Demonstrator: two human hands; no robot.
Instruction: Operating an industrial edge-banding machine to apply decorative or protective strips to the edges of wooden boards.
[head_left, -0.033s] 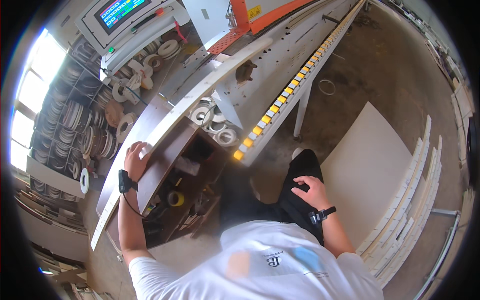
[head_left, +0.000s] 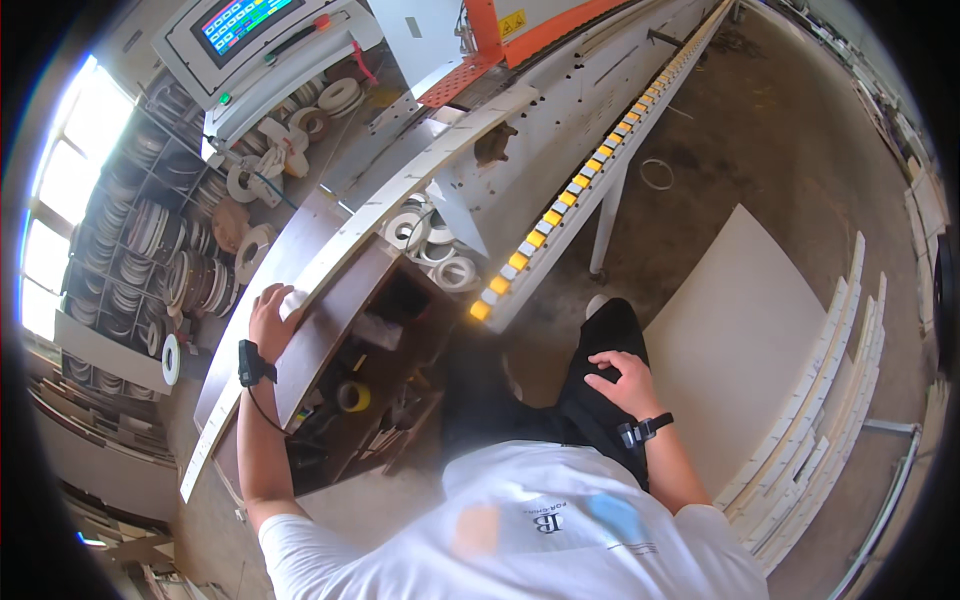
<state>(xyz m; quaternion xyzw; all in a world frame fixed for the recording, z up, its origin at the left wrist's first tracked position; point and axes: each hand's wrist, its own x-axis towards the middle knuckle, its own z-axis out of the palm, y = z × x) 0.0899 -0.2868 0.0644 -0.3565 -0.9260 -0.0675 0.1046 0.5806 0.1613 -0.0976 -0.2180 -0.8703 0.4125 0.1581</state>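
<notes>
A long, narrow white board strip [head_left: 432, 162] lies slanting across the brown bench top [head_left: 318, 318], its far end reaching along the machine's side. My left hand [head_left: 273, 322] is on the strip at the bench, fingers bent over it and thumb on the near side. What the palm touches is hidden. Close to my right thigh, my right hand [head_left: 622, 382] holds nothing; its fingers are loosely curved, with the thumb apart. Both wrists wear black bands with small devices.
A rail of yellow and grey rollers [head_left: 552, 217] runs away beside the machine [head_left: 590, 100]. Tape rolls [head_left: 455, 273] lie behind the open bench cabinet [head_left: 400, 345]. A large pale board [head_left: 735, 330] and stacked white strips [head_left: 815, 420] are at my right. Edging rolls fill a rack [head_left: 135, 225] at left.
The white strip's far end has shifted slightly toward me along the machine. Both my hands look the same.
</notes>
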